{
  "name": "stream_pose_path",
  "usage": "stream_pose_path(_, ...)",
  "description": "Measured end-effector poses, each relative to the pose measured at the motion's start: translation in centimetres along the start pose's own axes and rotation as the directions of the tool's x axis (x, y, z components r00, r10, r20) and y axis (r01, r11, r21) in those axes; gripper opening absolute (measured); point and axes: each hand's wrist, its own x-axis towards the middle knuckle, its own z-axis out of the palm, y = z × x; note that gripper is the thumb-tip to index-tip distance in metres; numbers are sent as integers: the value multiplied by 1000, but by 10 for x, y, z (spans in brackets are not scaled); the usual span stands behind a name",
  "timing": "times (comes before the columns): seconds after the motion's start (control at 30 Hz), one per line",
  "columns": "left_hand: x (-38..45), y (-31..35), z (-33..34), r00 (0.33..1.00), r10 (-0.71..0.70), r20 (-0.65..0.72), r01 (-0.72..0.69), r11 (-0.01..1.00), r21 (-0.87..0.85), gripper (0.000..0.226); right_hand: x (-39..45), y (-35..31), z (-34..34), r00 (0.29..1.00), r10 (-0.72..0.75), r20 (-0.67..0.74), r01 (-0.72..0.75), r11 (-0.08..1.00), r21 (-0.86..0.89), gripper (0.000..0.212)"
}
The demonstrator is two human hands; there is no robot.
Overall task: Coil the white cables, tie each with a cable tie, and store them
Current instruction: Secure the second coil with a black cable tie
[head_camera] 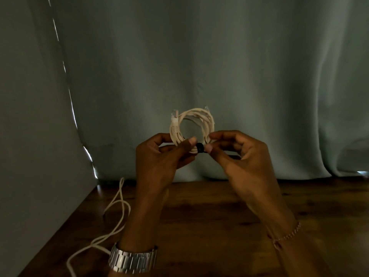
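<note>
A coiled white cable (201, 120) with clear plug ends is held up in front of the curtain. My left hand (159, 158) pinches the coil's lower left side between thumb and fingers. A black cable tie (199, 147) wraps the bottom of the coil. My right hand (241, 156) grips that tie, thumb and forefinger right against it. A second white cable (117, 212) lies loose and uncoiled on the wooden table (209, 226) at the left, partly hidden behind my left forearm.
A grey-green curtain (199, 56) hangs behind the table's far edge. A pale wall (30, 136) borders the table on the left. A metal watch (132, 260) is on my left wrist and a thin bracelet (287, 234) on my right.
</note>
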Motion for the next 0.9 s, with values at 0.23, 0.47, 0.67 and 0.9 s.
stream_pose_path(0.23,-1,1,0,999,15,34,-15,1000,-15,27,2,-3,-6,947,275,169,-305,933,192,14)
stream_pose_path(0.47,-3,2,1,998,50,47,-51,999,1,26,-1,-4,-3,964,258,60,-262,963,68,7)
stream_pose_path(0.67,-4,4,3,995,82,63,-84,996,27,22,-5,-3,2,995,31,-98,-41,994,-97,7)
stream_pose_path(0.9,-5,2,4,991,103,90,-108,993,50,22,-5,0,5,989,-3,-151,-25,983,-182,11)
